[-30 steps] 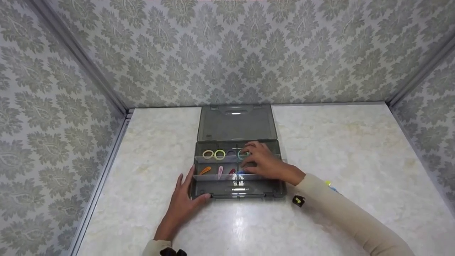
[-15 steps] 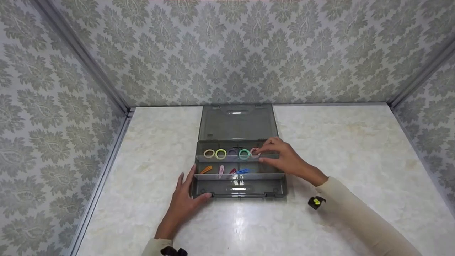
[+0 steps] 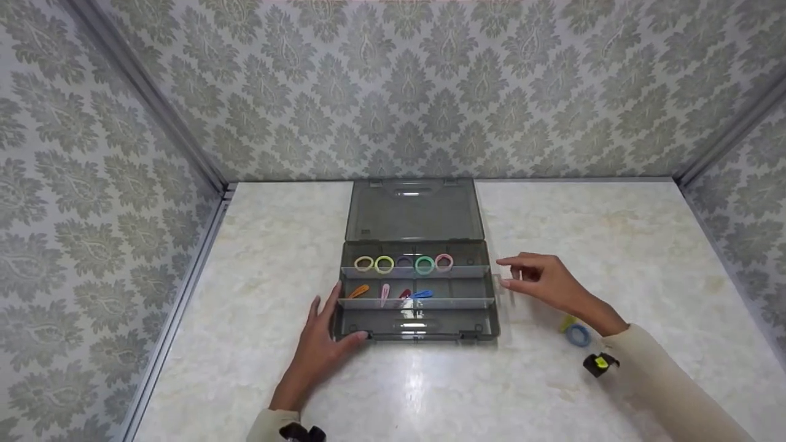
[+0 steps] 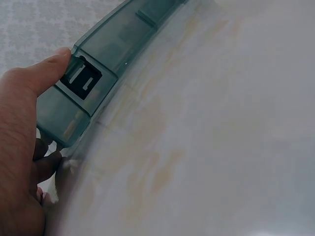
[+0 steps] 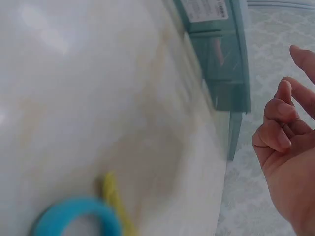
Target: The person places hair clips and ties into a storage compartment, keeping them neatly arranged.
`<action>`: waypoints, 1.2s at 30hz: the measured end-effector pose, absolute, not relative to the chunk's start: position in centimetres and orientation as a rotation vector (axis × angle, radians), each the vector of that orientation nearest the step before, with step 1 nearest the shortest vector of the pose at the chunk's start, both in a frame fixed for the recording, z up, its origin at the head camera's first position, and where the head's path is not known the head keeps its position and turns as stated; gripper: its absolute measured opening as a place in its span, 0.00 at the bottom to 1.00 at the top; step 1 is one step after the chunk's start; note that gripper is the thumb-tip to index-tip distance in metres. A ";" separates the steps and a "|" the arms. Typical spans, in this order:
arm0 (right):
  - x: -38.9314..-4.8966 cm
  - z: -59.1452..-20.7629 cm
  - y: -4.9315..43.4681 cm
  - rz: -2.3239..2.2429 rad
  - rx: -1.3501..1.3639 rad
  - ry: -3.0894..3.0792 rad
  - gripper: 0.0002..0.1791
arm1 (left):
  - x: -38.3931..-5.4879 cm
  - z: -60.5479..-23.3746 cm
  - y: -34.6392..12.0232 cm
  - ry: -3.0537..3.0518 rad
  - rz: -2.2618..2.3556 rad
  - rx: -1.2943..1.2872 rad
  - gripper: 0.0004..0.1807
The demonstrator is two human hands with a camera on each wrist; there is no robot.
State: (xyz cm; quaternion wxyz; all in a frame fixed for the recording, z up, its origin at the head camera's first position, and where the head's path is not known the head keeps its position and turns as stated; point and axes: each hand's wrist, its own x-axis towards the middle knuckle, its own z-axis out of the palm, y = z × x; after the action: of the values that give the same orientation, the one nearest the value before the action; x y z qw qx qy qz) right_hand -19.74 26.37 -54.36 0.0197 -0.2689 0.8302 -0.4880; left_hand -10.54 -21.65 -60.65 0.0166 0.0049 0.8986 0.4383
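A grey translucent compartment box [image 3: 417,319] stands on the table with its lid [image 3: 414,212] folded back. My left hand [image 3: 322,344] holds its front left corner; in the left wrist view the thumb [image 4: 51,69] lies beside the black front latch [image 4: 81,78]. Several hair ties, among them a pink hair tie [image 3: 444,263] and a green hair tie [image 3: 424,265], line the back row. The middle row bears hair clips, including an orange hair clip [image 3: 358,291] and a blue hair clip [image 3: 422,294]. Right of the box, my right hand [image 3: 552,282] hovers with nothing between thumb and forefinger.
A blue hair tie [image 3: 578,335] and a yellow item [image 3: 568,322] lie on the marbled table [image 3: 491,393], below my right wrist. Patterned walls [image 3: 405,92] enclose the table behind and at both sides.
My right hand has left the back row and moved right, off the box. The pink hair tie it was touching now sits beside the green one. My left hand stays at the corner.
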 end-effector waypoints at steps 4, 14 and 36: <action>-18.7 -54.8 28.3 -1.475 -0.783 2.592 0.23 | -10.6 -60.7 -21.6 2.789 1.362 0.008 0.62; -16.2 -55.2 32.0 -1.355 -0.777 2.653 0.22 | -10.5 -60.6 -21.6 2.776 1.347 -0.012 0.62; -13.4 -55.7 36.5 -0.952 -1.035 2.823 0.18 | -10.6 -60.6 -21.6 2.772 1.352 -0.025 0.62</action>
State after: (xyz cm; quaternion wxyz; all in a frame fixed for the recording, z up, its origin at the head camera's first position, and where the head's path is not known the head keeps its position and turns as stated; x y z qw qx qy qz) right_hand -13.42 36.45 -55.65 -0.0062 -0.3282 0.8951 -0.3018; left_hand -10.57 -21.61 -60.58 0.0287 -0.0080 0.8983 0.4383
